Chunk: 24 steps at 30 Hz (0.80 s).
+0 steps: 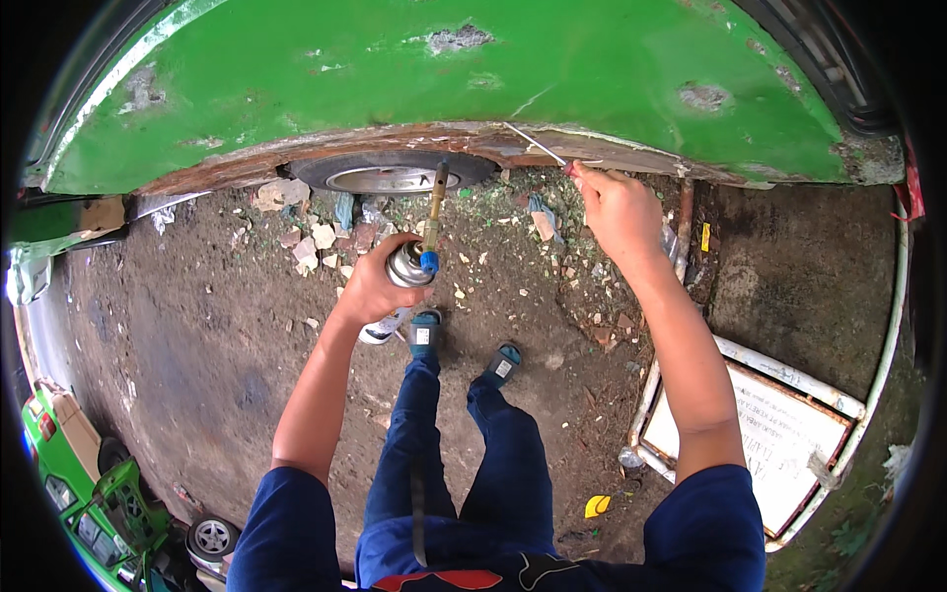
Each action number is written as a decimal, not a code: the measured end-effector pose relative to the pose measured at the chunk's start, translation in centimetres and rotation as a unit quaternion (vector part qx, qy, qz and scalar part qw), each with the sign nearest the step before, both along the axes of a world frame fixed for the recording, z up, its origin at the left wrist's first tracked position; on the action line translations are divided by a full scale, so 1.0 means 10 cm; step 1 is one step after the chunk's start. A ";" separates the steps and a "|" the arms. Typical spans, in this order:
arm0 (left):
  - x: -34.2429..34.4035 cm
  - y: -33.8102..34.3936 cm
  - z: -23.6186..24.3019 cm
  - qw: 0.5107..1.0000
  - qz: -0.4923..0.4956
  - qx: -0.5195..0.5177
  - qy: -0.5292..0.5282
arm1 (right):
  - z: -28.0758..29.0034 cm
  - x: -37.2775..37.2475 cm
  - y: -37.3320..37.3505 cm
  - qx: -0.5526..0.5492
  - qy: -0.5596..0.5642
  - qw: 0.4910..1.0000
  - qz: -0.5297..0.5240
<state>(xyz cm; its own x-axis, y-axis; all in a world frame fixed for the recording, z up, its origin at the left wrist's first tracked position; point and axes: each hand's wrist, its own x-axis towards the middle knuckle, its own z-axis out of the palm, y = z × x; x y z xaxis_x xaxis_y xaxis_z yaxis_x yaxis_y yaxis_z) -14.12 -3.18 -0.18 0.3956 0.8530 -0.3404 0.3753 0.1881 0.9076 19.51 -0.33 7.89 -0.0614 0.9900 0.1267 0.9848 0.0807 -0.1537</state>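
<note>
Torch can (pixel 406 266) being clasped by left grip (pixel 377 284), near side of wheel (pixel 390 180): likely light, slick, best held round body. Screwdriver (pixel 538 146) pinched by right grip (pixel 623 212), right of wheel: stiff, best held by handle.

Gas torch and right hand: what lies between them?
Nothing bridges the gas torch and the right hand; in the head view, the gap shows only the ground below, strewn with pale chips and a blue scrap.

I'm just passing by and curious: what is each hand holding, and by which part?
The left hand grips a torch canister around its body; the right hand holds a thin metal tool by its red handle.
</note>
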 end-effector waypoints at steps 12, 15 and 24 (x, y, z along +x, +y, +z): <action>0.06 -0.06 -0.11 1.000 0.001 -0.022 -0.005 | 0.02 0.10 0.08 -0.023 -0.033 0.998 0.047; 0.07 -0.03 -0.11 1.000 0.013 -0.016 -0.011 | 0.04 0.15 0.14 -0.025 -0.061 0.996 0.058; 0.14 -0.04 -0.10 0.997 0.047 -0.025 -0.058 | -0.22 -0.05 0.14 -0.069 0.012 0.997 0.045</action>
